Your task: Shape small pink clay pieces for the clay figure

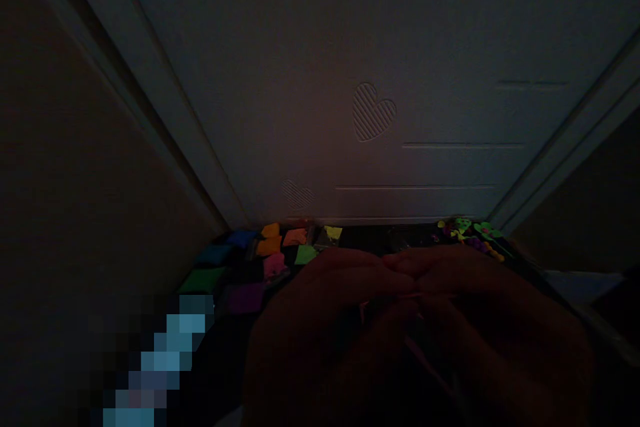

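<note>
The scene is very dark. My left hand (pixel 320 320) and my right hand (pixel 490 320) meet at the bottom centre, fingertips pinched together around something small and pinkish that I cannot make out. Both hands are closed. They hover over a dark surface (pixel 370 237). Just beyond my left hand lie several bright pieces of modelling clay (pixel 273 247): blue, green, orange, yellow, pink and purple.
A white panelled wall or door (pixel 350 47) with embossed hearts rises straight ahead. Small green, yellow and purple shaped pieces (pixel 470 233) lie at the back right of the surface. A blurred, pixelated patch (pixel 155 360) sits at the lower left.
</note>
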Demonstrator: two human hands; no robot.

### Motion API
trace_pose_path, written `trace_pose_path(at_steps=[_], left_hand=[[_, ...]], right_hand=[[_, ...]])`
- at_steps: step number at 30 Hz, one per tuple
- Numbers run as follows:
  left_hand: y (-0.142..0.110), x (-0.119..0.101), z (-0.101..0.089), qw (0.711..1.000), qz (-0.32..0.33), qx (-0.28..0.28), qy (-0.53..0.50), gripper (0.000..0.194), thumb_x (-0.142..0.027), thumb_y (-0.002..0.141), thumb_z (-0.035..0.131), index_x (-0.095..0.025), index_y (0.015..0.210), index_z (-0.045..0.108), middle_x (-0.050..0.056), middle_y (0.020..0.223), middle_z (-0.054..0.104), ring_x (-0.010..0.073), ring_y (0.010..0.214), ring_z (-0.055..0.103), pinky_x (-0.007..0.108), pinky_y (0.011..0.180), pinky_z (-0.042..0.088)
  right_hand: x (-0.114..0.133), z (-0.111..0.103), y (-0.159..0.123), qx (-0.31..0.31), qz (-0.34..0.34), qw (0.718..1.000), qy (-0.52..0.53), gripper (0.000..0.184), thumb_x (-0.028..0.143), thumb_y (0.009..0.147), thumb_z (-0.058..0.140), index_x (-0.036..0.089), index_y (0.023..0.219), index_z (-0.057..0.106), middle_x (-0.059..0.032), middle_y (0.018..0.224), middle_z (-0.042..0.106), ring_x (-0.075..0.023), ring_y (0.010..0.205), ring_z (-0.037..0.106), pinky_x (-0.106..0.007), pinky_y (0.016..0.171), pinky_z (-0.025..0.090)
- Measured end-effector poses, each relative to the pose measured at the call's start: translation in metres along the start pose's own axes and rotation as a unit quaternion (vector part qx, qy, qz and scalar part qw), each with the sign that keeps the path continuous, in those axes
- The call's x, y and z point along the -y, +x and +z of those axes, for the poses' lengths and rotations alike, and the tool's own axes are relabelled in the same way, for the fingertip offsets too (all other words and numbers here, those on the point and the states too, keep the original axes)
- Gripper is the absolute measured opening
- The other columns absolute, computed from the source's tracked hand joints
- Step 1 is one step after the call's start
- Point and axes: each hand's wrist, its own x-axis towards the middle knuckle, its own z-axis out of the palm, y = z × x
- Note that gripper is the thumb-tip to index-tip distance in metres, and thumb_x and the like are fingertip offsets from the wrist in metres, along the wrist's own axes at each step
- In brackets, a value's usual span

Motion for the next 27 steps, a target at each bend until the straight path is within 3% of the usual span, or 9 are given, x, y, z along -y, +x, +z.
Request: trace_pose_path(at_steps=[8,18,27], left_hand=[[-0.0014,0.0011,0.0021,0.998,-0.015,0.005,-0.054,0.017,-0.013,0.068,0.064,-0.028,0.075,0.066,-0.006,0.079,0.063,0.0064,0.073,0.059,0.011,0.066,0.049],[-0.0028,-0.0024,0.0032,0.994,-0.049,-0.009,-0.099,0.017,-0.015,0.067,0.066,-0.032,0.073,0.067,-0.005,0.077,0.062,0.0093,0.072,0.059,0.017,0.065,0.050],[-0.0042,-0.0012,0.0032,0.997,-0.036,-0.019,-0.064,0.014,-0.016,0.067,0.066,-0.030,0.072,0.066,-0.005,0.075,0.064,0.0107,0.070,0.060,0.020,0.065,0.052]], right_hand=[[-0.0017,0.0003,0.0008,-0.001,-0.006,1.000,-0.004,0.015,0.008,0.069,0.061,0.020,0.076,0.064,0.0035,0.082,0.068,-0.0078,0.078,0.063,-0.011,0.071,0.050],[-0.0016,-0.0009,-0.0037,-0.006,0.018,0.999,0.027,0.020,0.019,0.068,0.064,0.025,0.088,0.063,-0.0006,0.085,0.068,-0.0170,0.080,0.063,-0.025,0.066,0.055],[-0.0021,0.0029,-0.0038,-0.035,0.024,0.996,0.079,0.023,0.006,0.070,0.057,0.027,0.079,0.062,0.0038,0.081,0.066,-0.0122,0.080,0.063,-0.021,0.071,0.053]])
